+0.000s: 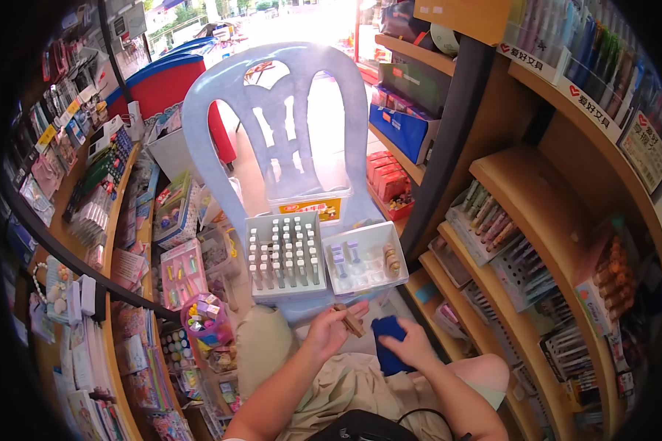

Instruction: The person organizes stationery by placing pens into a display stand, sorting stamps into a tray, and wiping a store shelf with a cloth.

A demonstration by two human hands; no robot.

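Observation:
In front of my lap, my left hand (326, 334) is closed on a small brown object (354, 323), long and blocky, whose kind I cannot make out. My right hand (413, 345) grips a dark blue cloth (388, 354) just above my right thigh. Beyond both hands, a light blue plastic chair (198, 117) bears two boxes. The left box (287, 295) holds rows of several slim upright items with white caps (293, 250). In the right white box (368, 282) stand a few purple-and-clear items (346, 253) and several brown items (392, 259).
A clear tub (309, 195) with a yellow label stands behind the boxes on the chair. Curved wooden shelves (526, 173) with pens rise at the right. Stationery racks (121, 213) line the left, with a pink basket (212, 331) near my left knee.

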